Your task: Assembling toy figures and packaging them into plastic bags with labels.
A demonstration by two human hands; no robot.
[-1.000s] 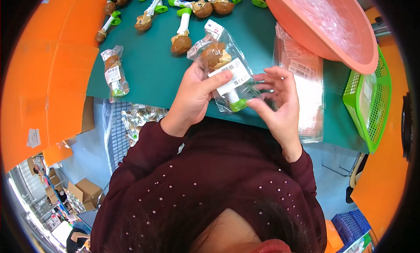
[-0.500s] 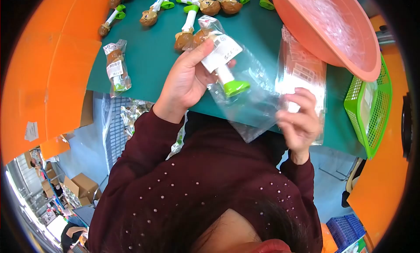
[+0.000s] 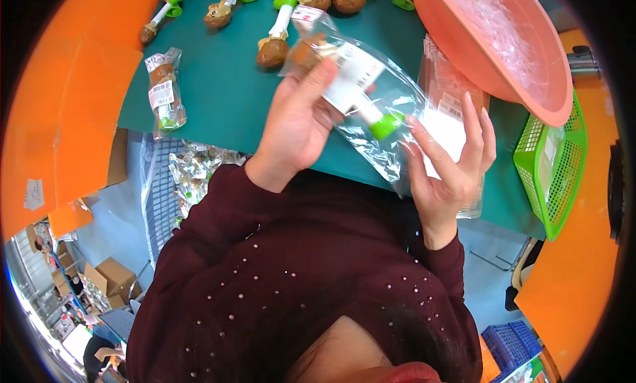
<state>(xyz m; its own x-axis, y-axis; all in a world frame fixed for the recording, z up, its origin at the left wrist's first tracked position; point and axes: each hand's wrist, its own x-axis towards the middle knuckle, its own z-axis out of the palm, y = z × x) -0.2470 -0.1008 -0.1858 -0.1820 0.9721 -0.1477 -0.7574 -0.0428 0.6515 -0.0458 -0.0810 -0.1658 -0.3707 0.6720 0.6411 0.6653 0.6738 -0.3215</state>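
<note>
My left hand (image 3: pixel 298 121) grips a brown-headed toy with a white stem and green base (image 3: pixel 383 126), inside a clear plastic bag (image 3: pixel 371 148). Its thumb presses on a white printed label (image 3: pixel 358 71) on the toy. My right hand (image 3: pixel 447 164) is at the bag's lower right side, thumb and index fingertips against the film near the green base, the other fingers spread upward. Beyond my left hand lies a similar unbagged toy (image 3: pixel 273 52). Another toy in a bag (image 3: pixel 164 95) rests on the table to the left.
More loose toys (image 3: pixel 218 15) lie along the far side of the green table (image 3: pixel 212 71). At the right are a pink basin (image 3: pixel 457 65) of clear plastic pieces, flat clear bags (image 3: pixel 474 191) and a green basket (image 3: pixel 576 164). Bagged toys (image 3: pixel 192 174) fill a crate below the left edge.
The toy and bag have shifted slightly right, and the green base now sits closer to my right hand. My right fingers have spread upward. The whole view has shifted a little.
</note>
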